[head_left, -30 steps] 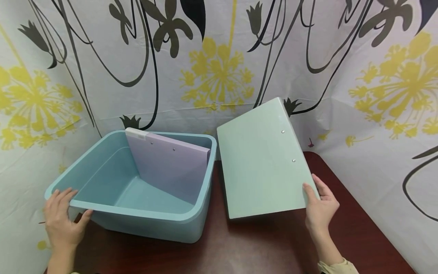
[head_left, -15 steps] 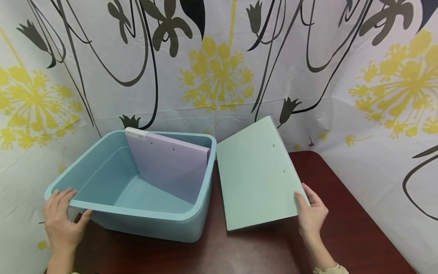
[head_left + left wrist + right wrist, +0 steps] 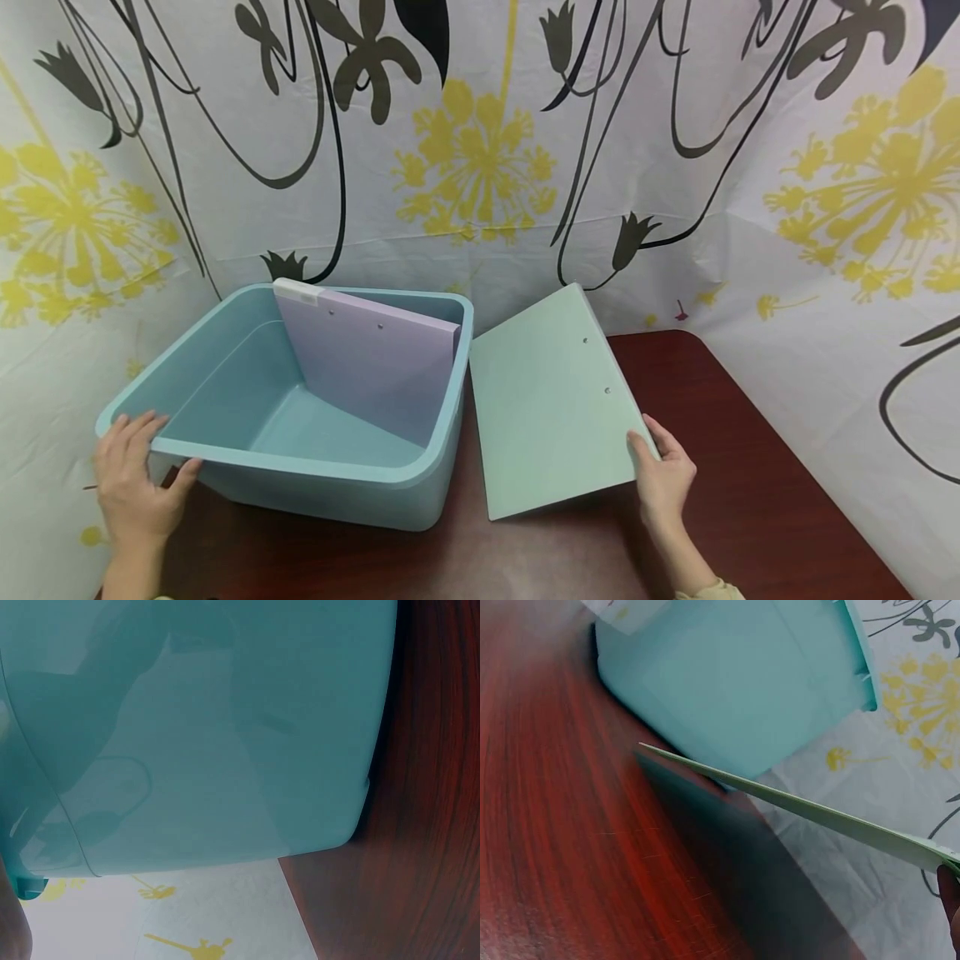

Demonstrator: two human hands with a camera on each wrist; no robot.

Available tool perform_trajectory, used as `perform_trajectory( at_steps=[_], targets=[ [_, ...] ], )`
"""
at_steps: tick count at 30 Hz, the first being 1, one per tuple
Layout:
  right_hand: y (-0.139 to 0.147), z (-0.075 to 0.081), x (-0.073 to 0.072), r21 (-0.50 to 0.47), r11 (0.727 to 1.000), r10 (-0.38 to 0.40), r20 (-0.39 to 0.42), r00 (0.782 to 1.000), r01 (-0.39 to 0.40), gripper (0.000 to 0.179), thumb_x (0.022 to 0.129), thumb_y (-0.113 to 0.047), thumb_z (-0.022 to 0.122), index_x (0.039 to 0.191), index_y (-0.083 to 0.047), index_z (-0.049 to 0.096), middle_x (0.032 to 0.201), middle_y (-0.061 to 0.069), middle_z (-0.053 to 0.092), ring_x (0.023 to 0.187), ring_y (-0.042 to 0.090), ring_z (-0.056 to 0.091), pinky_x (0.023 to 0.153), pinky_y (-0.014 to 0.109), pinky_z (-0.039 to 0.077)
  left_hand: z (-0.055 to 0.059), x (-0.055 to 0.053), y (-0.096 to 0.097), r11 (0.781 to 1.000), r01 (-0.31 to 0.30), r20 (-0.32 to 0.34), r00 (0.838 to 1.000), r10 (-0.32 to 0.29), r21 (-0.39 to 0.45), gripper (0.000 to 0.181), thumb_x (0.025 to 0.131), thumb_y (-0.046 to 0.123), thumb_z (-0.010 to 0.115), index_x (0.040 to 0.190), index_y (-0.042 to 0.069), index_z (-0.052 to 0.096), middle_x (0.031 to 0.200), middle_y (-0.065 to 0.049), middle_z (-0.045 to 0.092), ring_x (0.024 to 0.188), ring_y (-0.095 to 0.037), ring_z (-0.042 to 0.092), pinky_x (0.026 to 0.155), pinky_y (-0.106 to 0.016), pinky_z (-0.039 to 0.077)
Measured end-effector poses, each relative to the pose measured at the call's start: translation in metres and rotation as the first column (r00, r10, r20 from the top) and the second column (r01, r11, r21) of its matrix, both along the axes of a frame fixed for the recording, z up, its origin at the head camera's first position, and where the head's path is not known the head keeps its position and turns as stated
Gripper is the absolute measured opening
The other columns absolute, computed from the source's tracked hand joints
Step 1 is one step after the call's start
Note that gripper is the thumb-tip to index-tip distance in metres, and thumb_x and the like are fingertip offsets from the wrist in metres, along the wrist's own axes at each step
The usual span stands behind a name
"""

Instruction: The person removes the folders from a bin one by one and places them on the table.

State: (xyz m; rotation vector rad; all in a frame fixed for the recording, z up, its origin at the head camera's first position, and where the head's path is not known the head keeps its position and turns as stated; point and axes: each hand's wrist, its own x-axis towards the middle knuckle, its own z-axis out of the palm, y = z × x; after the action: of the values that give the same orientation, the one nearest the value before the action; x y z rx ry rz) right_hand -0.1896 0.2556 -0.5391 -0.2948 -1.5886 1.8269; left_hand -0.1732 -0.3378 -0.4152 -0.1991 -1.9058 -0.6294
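Note:
My right hand (image 3: 665, 479) pinches a pale green file folder (image 3: 551, 408) at its lower right corner, thumb on top. Two rivets show near the folder's right edge. It slants over the table just right of a blue plastic tub (image 3: 322, 496); the right wrist view shows the folder (image 3: 810, 810) edge-on, its far end low over the tabletop. My left hand (image 3: 138, 483) grips the tub's front left corner, fingers over the rim and thumb outside below it. Inside the tub, a lilac file folder (image 3: 367, 358) leans against the back right, with a white label on its top edge.
A dark red wooden table (image 3: 750, 483) bears the tub, with bare tabletop to the right and in front. White cloth (image 3: 480, 267) with yellow and grey plant prints hangs close behind the table and along both sides.
My right hand has moved left and down with the green folder, tilting it lower toward the table beside the tub. My left hand and the tub have stayed in place.

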Motion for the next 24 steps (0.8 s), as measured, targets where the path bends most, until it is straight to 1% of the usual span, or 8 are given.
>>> perform_trajectory(
  at_steps=[1, 2, 6, 9, 12, 17, 22, 24],
  targets=[
    [-0.004, 0.005, 0.003, 0.001, 1.0, 0.0, 0.009, 1.0, 0.0, 0.036, 0.078, -0.011, 0.071, 0.112, -0.006, 0.064, 0.101, 0.003, 0.068, 0.082, 0.006, 0.064, 0.061, 0.015, 0.05, 0.0, 0.0, 0.0, 1.0, 0.0, 0.0, 1.0, 0.0, 0.0, 0.092, 0.069, 0.075, 0.051, 0.102, -0.011, 0.058, 0.105, -0.033, 0.054, 0.119, -0.045, 0.038, 0.108, -0.045, 0.02],
    [-0.006, 0.005, 0.001, 0.04, 0.998, -0.041, 0.049, 0.998, 0.039, 0.037, 0.077, -0.013, 0.071, 0.113, -0.005, 0.064, 0.099, -0.001, 0.068, 0.081, 0.005, 0.063, 0.06, 0.014, 0.049, 0.0, 0.0, 0.0, 1.0, 0.001, -0.001, 1.0, -0.001, 0.001, 0.092, 0.069, 0.075, 0.051, 0.102, -0.011, 0.059, 0.105, -0.033, 0.054, 0.119, -0.045, 0.038, 0.107, -0.045, 0.02],
    [-0.029, 0.041, 0.018, 0.068, 0.995, -0.075, 0.12, 0.99, 0.067, 0.035, 0.079, -0.006, 0.066, 0.112, 0.003, 0.062, 0.09, -0.012, 0.065, 0.076, -0.002, 0.061, 0.06, 0.011, 0.047, 0.0, 0.0, 0.0, 1.0, 0.004, -0.005, 1.0, -0.004, 0.002, 0.092, 0.069, 0.075, 0.051, 0.102, -0.011, 0.059, 0.105, -0.033, 0.054, 0.119, -0.045, 0.038, 0.107, -0.045, 0.02],
    [-0.04, 0.059, 0.025, 0.087, 0.994, -0.084, 0.191, 0.978, 0.068, 0.033, 0.08, -0.004, 0.064, 0.112, 0.005, 0.061, 0.086, -0.016, 0.063, 0.073, -0.006, 0.058, 0.06, 0.009, 0.046, -0.001, 0.0, 0.0, 1.0, 0.005, -0.009, 1.0, -0.005, 0.002, 0.092, 0.069, 0.075, 0.051, 0.102, -0.011, 0.059, 0.105, -0.033, 0.054, 0.119, -0.045, 0.038, 0.107, -0.045, 0.02],
    [-0.044, 0.061, 0.027, 0.094, 0.994, -0.082, 0.249, 0.965, 0.06, 0.033, 0.081, -0.004, 0.063, 0.113, 0.004, 0.061, 0.086, -0.016, 0.062, 0.072, -0.007, 0.057, 0.06, 0.009, 0.045, 0.0, -0.001, 0.0, 1.0, 0.006, -0.014, 1.0, -0.006, 0.001, 0.093, 0.069, 0.075, 0.051, 0.101, -0.012, 0.059, 0.104, -0.033, 0.054, 0.119, -0.045, 0.038, 0.107, -0.045, 0.02],
    [-0.045, 0.055, 0.026, 0.114, 0.992, -0.089, 0.267, 0.959, 0.061, 0.032, 0.082, -0.007, 0.063, 0.113, 0.003, 0.061, 0.089, -0.009, 0.064, 0.072, -0.006, 0.057, 0.059, 0.009, 0.045, 0.0, -0.001, 0.001, 1.0, 0.0, -0.013, 1.0, 0.0, -0.004, 0.093, 0.069, 0.076, 0.05, 0.102, -0.011, 0.058, 0.104, -0.033, 0.054, 0.118, -0.045, 0.038, 0.107, -0.045, 0.02],
    [-0.046, 0.049, 0.026, 0.175, 0.983, -0.111, 0.274, 0.955, 0.064, 0.033, 0.083, -0.011, 0.063, 0.113, 0.002, 0.061, 0.103, 0.012, 0.064, 0.076, -0.007, 0.055, 0.061, 0.007, 0.043, 0.001, 0.0, 0.002, 1.0, -0.003, -0.014, 1.0, 0.003, -0.003, 0.094, 0.069, 0.076, 0.05, 0.102, -0.011, 0.058, 0.105, -0.033, 0.054, 0.118, -0.045, 0.039, 0.107, -0.045, 0.02],
    [-0.046, 0.047, 0.027, 0.194, 0.979, -0.112, 0.29, 0.95, 0.057, 0.033, 0.084, -0.012, 0.062, 0.114, 0.001, 0.061, 0.107, 0.017, 0.062, 0.077, -0.009, 0.054, 0.062, 0.006, 0.043, 0.001, 0.0, 0.002, 1.0, -0.006, -0.012, 1.0, 0.006, -0.004, 0.094, 0.069, 0.076, 0.05, 0.102, -0.011, 0.058, 0.105, -0.033, 0.054, 0.118, -0.045, 0.039, 0.107, -0.045, 0.02]
  ],
)
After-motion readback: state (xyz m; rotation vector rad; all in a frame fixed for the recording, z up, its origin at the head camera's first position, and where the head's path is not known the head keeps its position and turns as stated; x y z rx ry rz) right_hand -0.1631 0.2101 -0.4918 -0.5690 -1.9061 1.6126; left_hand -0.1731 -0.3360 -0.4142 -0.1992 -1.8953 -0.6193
